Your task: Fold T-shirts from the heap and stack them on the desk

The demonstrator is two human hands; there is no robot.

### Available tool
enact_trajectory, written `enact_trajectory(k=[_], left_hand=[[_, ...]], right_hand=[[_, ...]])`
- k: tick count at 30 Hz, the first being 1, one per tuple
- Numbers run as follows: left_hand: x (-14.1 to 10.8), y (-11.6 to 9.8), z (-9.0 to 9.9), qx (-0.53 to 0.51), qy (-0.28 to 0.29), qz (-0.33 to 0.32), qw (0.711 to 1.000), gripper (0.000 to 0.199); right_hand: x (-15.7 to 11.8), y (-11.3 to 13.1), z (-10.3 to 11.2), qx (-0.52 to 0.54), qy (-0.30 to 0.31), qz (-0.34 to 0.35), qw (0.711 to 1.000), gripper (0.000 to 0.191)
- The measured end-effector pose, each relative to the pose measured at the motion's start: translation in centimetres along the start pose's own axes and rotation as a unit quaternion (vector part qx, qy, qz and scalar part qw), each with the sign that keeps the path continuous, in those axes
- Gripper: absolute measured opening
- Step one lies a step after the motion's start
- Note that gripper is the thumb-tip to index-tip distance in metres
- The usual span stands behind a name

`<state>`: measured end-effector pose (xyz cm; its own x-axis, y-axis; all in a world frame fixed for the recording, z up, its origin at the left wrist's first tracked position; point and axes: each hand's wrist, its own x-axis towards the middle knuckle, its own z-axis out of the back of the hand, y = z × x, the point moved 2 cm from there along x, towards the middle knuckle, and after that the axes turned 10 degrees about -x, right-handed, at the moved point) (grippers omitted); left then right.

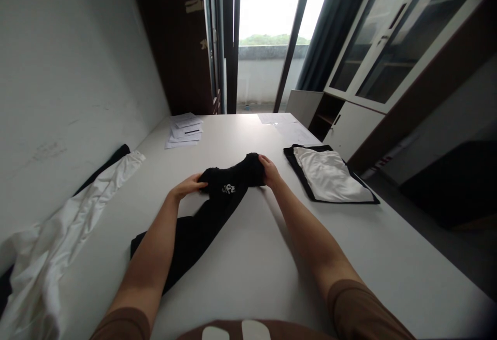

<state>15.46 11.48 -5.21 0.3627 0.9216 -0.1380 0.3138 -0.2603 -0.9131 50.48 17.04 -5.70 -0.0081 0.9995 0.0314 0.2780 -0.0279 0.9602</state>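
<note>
A pair of black trousers (223,206) with a small white print is stretched between my hands over the white table. My left hand (188,186) grips the top edge at its left end, thumb and fingers closed on the cloth. At the right end of the same edge, my right hand (269,170) is closed around the bunched fabric. The top part is lifted towards the far side, while the lower part trails down to the left onto the tabletop, partly behind my left forearm.
White crumpled clothing (73,226) with black cloth lies along the left wall. Folded white cloth (330,174) rests on folded black cloth (361,192) at the table's right edge. Papers (182,135) with a pen (191,131) and more sheets (291,130) are at the far end.
</note>
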Motion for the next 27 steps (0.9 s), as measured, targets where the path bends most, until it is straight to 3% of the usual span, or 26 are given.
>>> enact_trajectory(k=[3, 5, 9, 13, 17, 20, 24, 27], left_hand=[[0.7, 0.5, -0.3, -0.004, -0.088, -0.075, 0.993, 0.031], [1.1, 0.7, -0.3, -0.051, -0.115, -0.118, 0.985, 0.030], [1.1, 0.8, -0.2, -0.155, -0.061, -0.167, 0.972, 0.037], [0.4, 0.5, -0.5, -0.177, 0.005, -0.171, 0.969, 0.046], [-0.1, 0.3, -1.1, -0.079, 0.027, -0.145, 0.986, 0.062], [0.3, 0.7, -1.0, 0.076, 0.008, -0.097, 0.992, 0.053], [1.3, 1.4, 0.2, 0.249, -0.066, -0.089, 0.962, 0.040], [1.7, 1.4, 1.2, 0.335, -0.145, -0.114, 0.924, 0.036]], right_hand=[[-0.6, -0.8, 0.0, -0.031, 0.102, -0.042, 0.993, 0.049], [-0.9, -1.3, 0.0, -0.069, 0.129, -0.082, 0.986, 0.055], [-0.8, -2.2, -0.2, -0.179, 0.124, -0.084, 0.972, 0.059], [-0.4, -3.0, -0.9, -0.336, 0.076, 0.034, 0.938, 0.049], [-0.5, -3.7, -1.7, -0.408, 0.012, 0.114, 0.906, 0.044], [-0.5, -3.8, -1.7, -0.394, -0.024, 0.126, 0.910, 0.044], [-0.4, -3.3, -0.9, -0.306, -0.058, 0.115, 0.943, 0.045], [-0.4, -3.0, -0.7, -0.227, -0.041, 0.084, 0.969, 0.056]])
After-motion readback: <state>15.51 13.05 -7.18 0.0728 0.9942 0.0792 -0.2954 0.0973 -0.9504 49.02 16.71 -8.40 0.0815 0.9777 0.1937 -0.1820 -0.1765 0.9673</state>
